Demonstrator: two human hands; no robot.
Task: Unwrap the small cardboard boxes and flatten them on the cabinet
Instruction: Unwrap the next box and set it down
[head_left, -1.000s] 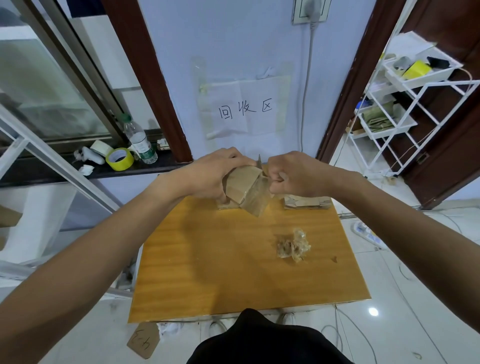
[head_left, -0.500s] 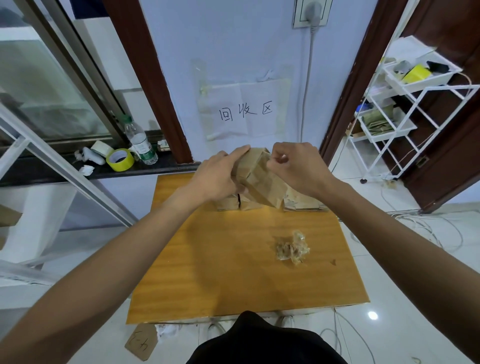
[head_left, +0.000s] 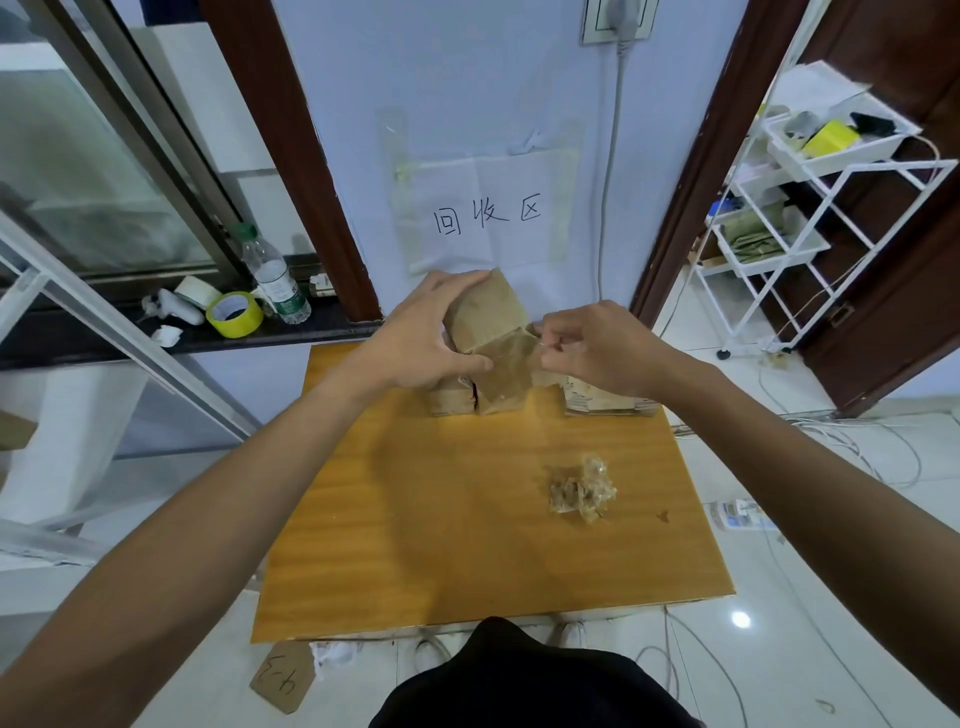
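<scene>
My left hand (head_left: 421, 340) grips a small brown cardboard box (head_left: 485, 312) above the far edge of the wooden cabinet top (head_left: 467, 519). A strip of clear tape (head_left: 511, 358) hangs off the box, and my right hand (head_left: 592, 345) pinches its upper end. Under my left hand, another small box (head_left: 451, 400) stands on the cabinet. A flattened stack of cardboard (head_left: 602, 401) lies at the far right, partly hidden by my right hand.
A crumpled wad of peeled tape (head_left: 582, 491) lies on the cabinet's right side. A dark sill at the left holds a water bottle (head_left: 272, 275) and a yellow tape roll (head_left: 235, 313). A white wire rack (head_left: 810, 208) stands at the right. Cables cross the floor.
The box has turned in my left hand. My right hand has moved right and down off the box top, peeling a strip of tape away from it.
</scene>
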